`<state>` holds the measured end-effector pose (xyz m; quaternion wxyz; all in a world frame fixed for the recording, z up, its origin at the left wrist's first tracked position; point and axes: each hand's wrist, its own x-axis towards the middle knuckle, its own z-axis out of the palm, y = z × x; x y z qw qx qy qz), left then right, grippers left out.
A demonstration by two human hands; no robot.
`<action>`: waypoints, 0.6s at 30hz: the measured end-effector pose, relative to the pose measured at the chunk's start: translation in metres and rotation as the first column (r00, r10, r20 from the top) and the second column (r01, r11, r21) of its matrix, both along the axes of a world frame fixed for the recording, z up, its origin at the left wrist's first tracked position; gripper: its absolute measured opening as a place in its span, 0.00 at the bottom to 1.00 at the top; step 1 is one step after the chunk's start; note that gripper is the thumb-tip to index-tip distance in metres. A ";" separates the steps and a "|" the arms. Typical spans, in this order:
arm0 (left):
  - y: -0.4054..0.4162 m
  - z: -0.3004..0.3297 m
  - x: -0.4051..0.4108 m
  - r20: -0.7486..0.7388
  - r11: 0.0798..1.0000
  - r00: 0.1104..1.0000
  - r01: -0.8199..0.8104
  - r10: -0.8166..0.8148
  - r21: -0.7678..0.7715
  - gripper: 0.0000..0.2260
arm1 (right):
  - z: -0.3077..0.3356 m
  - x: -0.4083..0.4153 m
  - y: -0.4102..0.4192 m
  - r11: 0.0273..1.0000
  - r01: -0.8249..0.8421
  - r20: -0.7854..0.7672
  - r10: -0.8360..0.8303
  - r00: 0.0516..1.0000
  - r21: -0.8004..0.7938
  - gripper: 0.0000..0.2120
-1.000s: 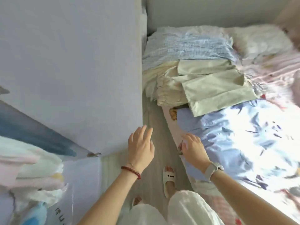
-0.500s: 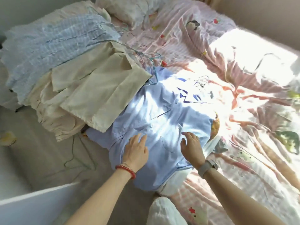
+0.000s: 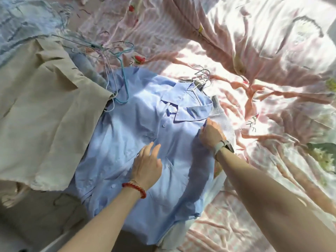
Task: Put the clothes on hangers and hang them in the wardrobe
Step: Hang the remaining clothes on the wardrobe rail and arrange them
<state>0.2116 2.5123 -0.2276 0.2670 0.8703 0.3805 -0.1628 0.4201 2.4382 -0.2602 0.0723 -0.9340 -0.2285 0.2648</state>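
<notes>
**Blues, beige and pink across the bed**

A plain light blue shirt (image 3: 145, 128) fills the middle of the frame. At the left lies a plain beige garment (image 3: 41, 110); in the upper left corner, a pale blue cloth (image 3: 23, 24) with fine stripes. The bedsheet (image 3: 254, 51), upper right, is pink-and-white striped with red and green printed figures. A turquoise wire hanger (image 3: 123, 84) shows at upper centre. The left hand (image 3: 147, 166) wears a red bead bracelet (image 3: 134, 187), the right hand (image 3: 211, 133) a pale grey watch (image 3: 222, 147).
</notes>
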 end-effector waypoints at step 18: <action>0.012 0.027 0.027 0.089 0.998 0.994 -0.068 0.069 -0.008 0.21 | 0.004 -0.004 0.018 0.956 0.230 0.074 -0.246 0.966 0.183 0.15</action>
